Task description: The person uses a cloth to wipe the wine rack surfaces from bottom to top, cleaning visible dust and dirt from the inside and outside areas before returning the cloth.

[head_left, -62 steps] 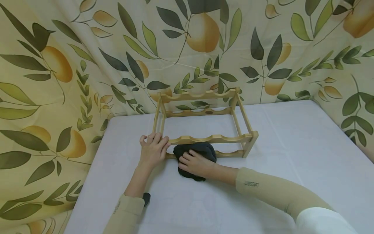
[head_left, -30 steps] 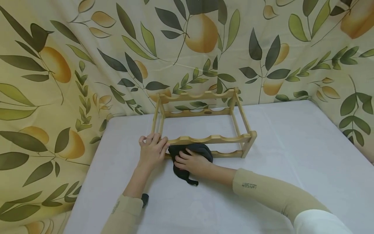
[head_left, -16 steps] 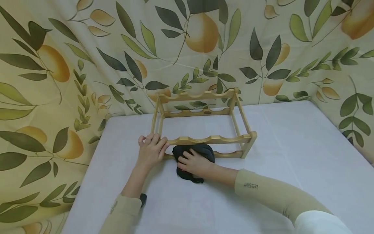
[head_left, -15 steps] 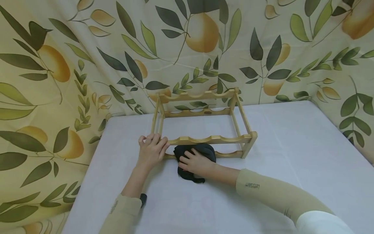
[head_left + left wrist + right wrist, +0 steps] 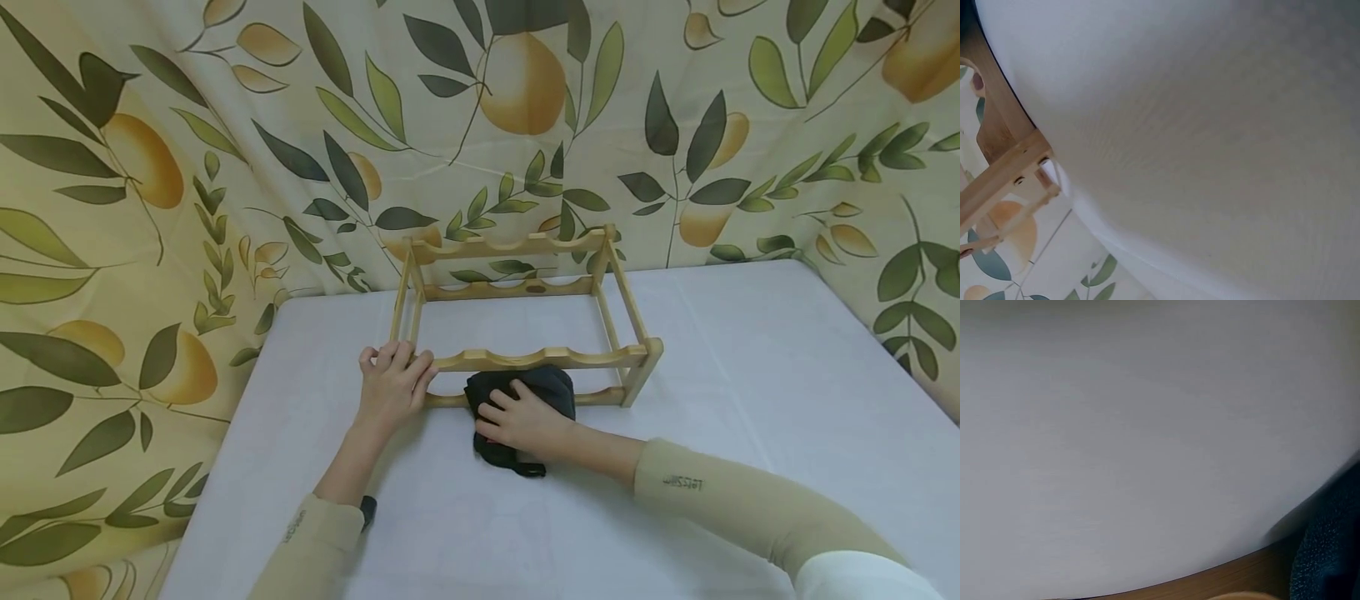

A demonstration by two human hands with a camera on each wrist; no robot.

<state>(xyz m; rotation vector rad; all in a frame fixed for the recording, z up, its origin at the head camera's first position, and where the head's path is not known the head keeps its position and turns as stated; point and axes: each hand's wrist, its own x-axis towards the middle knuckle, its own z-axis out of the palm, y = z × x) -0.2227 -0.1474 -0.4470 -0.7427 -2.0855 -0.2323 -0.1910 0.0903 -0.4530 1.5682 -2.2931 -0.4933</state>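
- Across the white table (image 5: 750,375), the work in hand looks like wiping down a wooden rack, with its near side being done
- The rack (image 5: 555,358) stands upright toward the table's far side: pale, honey-toned wood, two levels, scalloped rails at front and back, and open ends with straight bars
- Its lower front rail (image 5: 600,397) seems to be the part getting attention; the next move probably calls for working the rag along toward the bare stretch at the right end, keeping the frame steady
- The dark cloth (image 5: 551,387) sits just under the upper front rail, over the middle of the lower one, bunched and soft, near-black, with a loose end trailing on the table; close up it looks bluish and nubbly
- The left hand (image 5: 392,387) has its fingers curled over the rack's near left corner, gripping it
- The right hand (image 5: 528,423) holds the cloth, fingers bent into it and slightly spread; its thumb cannot be made out
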